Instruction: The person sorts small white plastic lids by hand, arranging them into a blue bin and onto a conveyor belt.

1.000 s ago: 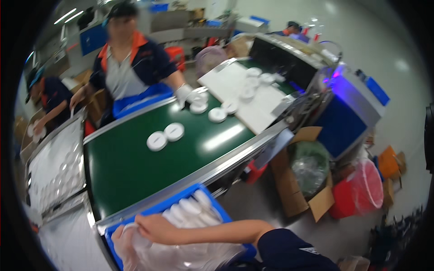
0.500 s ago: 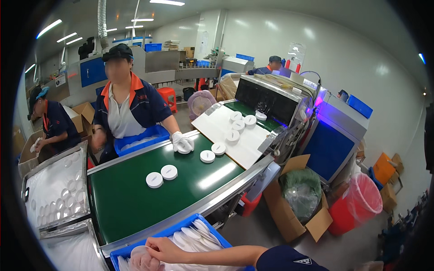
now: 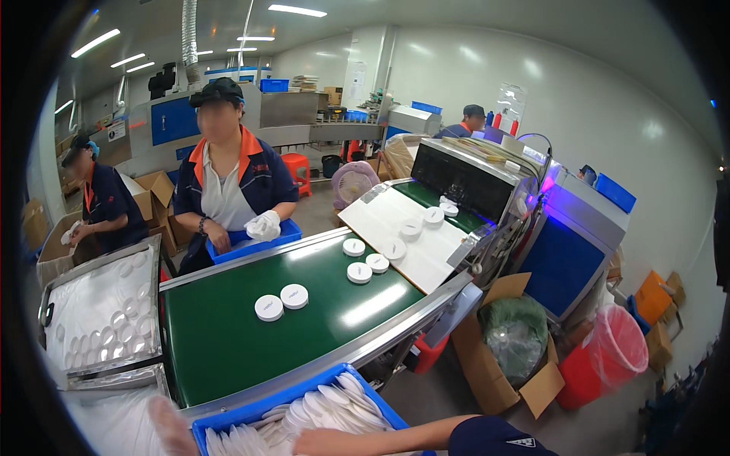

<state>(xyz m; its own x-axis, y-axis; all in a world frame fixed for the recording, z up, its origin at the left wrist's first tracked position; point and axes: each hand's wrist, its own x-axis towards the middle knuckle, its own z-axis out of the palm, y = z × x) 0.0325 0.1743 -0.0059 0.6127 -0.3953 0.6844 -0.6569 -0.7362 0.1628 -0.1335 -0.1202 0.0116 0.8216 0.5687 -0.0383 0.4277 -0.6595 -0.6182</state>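
Filling the blue bin (image 3: 228, 415) at the lower edge, thin white discs (image 3: 338, 406) lie in a loose, overlapping heap, right beside the green conveyor belt (image 3: 228, 338). To the bin's left, a lined tray (image 3: 84, 304) holds translucent round pieces (image 3: 118, 334) (bunched mostly toward its near side), and a lower tray (image 3: 114, 414) is covered in whitish film. At the right, an open cardboard box (image 3: 479, 365) contains a green bag (image 3: 502, 315), and a red bin (image 3: 582, 380) has a clear liner (image 3: 620, 334). Five thick white round pieces (image 3: 294, 296) rest on the belt.

The person's right hand (image 3: 315, 441) is over the discs in the bin, its forearm coming in from the right below a navy sleeve (image 3: 494, 437); I cannot tell whether its fingers pinch a disc. The left hand (image 3: 169, 425) is beside the bin's left end, over the lower tray, its fingers seemingly close together (motion smears them), and whether it holds anything cannot be told.

The lower edge cuts off part of the bin and both hands. Across the belt, a co-worker's white-gloved hand (image 3: 264, 226) is above a second blue bin (image 3: 285, 234), whose contents are hard to make out.
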